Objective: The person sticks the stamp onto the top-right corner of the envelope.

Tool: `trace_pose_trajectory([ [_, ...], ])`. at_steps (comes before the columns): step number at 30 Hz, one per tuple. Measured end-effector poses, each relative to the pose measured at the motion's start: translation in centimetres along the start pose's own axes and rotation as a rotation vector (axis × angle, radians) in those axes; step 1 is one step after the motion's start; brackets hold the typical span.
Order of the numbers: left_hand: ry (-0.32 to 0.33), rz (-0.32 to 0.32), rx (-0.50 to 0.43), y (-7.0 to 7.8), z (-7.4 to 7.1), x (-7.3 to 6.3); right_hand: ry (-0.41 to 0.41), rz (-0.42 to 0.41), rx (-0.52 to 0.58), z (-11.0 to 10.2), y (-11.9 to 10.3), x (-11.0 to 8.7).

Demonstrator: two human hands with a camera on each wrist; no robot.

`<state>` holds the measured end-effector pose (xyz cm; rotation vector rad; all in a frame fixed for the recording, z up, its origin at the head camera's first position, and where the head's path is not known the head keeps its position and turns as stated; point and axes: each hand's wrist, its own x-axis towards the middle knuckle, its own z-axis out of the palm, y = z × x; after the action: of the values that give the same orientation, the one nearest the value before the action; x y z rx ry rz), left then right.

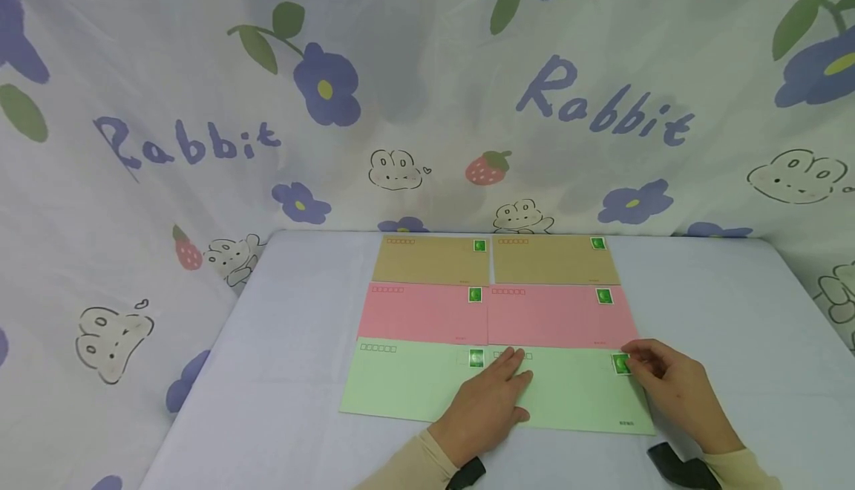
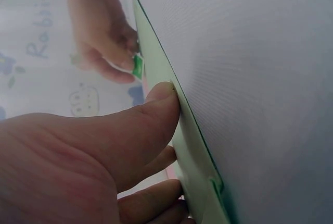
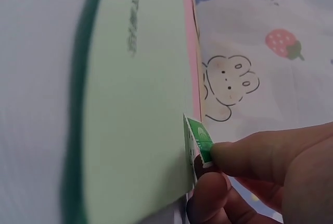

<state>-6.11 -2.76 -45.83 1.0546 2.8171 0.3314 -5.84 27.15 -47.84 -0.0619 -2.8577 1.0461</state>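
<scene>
Between thumb and finger, my right hand (image 1: 677, 393) pinches a small green postage stamp (image 3: 200, 138) by its edge. The stamp is tilted at the top right corner of the right green envelope (image 1: 568, 393), one edge right at the paper. My left hand (image 1: 481, 408) rests with spread, straight fingers on that envelope's left part, partly hiding its row of postcode boxes. Beside it lies the left green envelope (image 1: 407, 379), bearing a green stamp (image 1: 476, 358) at its top right corner.
Behind the green envelopes lie two pink envelopes (image 1: 421, 315), then two brown envelopes (image 1: 430, 261), each with a green stamp at its top right. The white table (image 1: 280, 371) ends at a patterned cloth backdrop (image 1: 427, 104). Dark straps sit at both wrists.
</scene>
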Motion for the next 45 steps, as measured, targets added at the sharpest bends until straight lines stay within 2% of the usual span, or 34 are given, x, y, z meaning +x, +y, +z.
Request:
trace_pose_trajectory([
  [11,-0.005,0.001,0.001,-0.03,0.05,0.07,0.028,-0.014,-0.01,0.38,0.07,0.08],
  [28,0.015,0.006,-0.003,-0.1,0.15,0.08,-0.002,0.034,-0.05,0.33,-0.2,0.2],
  [45,0.027,0.013,0.007,-0.14,0.1,-0.16,0.05,0.0,-0.065,0.82,-0.32,0.09],
])
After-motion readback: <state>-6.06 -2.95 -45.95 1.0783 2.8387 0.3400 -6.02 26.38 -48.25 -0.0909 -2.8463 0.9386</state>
